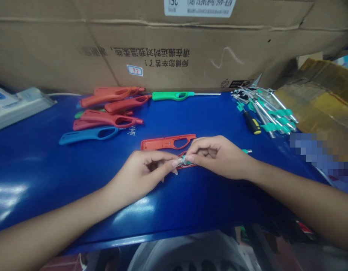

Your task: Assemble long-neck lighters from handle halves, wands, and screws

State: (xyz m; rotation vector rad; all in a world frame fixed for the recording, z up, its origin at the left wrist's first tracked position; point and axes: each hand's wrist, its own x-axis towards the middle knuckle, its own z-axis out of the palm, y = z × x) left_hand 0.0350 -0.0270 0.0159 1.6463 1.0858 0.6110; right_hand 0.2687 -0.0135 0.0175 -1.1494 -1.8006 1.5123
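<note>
My left hand (147, 171) pinches a small clear and silvery lighter part (180, 162) between thumb and fingertips. From the other side my right hand (216, 156) has thumb and forefinger closed on a teal piece (186, 159) of the same lighter insides, with a thin pale wire beside it. Beneath the fingertips lies a red lighter shell half (187, 166), mostly hidden. A metal tube's tip with a teal collar (247, 151) sticks out past my right hand. Just behind, an orange-red lighter shell half (155, 144) lies with its hollow inside facing up.
Red lighter handles (106, 118) lie heaped at the left, with a blue lighter handle (87, 136) in front. A green lighter (169, 96) rests near the large cardboard box (106, 52). To the right are several metal lighter tubes (271, 109) and a black-and-yellow screwdriver (251, 122).
</note>
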